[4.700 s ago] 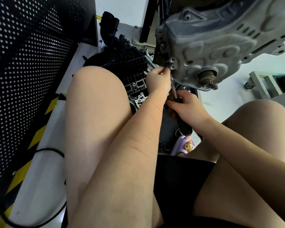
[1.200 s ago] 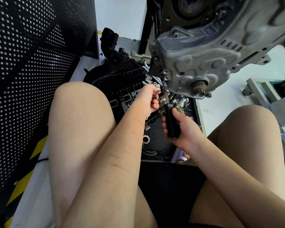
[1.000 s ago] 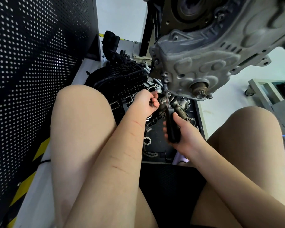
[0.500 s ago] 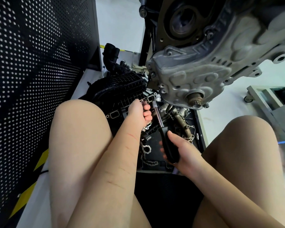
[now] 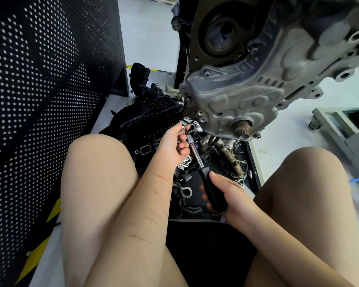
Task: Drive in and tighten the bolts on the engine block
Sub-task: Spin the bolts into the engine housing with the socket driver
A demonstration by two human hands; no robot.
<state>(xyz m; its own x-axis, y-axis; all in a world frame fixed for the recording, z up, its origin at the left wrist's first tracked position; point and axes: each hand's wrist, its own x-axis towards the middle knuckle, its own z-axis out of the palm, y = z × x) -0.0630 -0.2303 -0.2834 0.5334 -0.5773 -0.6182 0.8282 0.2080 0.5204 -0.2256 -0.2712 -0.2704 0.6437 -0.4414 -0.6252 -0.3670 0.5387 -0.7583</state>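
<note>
The grey engine block (image 5: 247, 100) hangs above my knees, its crank end (image 5: 242, 130) facing down toward me. My right hand (image 5: 226, 193) grips the black handle of a socket driver (image 5: 196, 154), whose steel shaft slants up and left. My left hand (image 5: 177, 141) pinches a small bolt (image 5: 183, 128) at the driver's tip, its other fingers curled. The tip sits a little below and left of the bolt holes at the block's lower left corner (image 5: 200, 117), apart from the block.
A black tray (image 5: 251, 162) on the floor holds a black intake manifold (image 5: 151, 119), a chain (image 5: 184, 195) and several metal parts. A perforated black panel (image 5: 39, 90) stands at my left. A grey cart (image 5: 340, 129) is at the right. My knees flank the tray.
The driver has come down and away from the block's lower corner. My left hand dropped with it and now pinches a bolt at the tip. The view tilted up.
</note>
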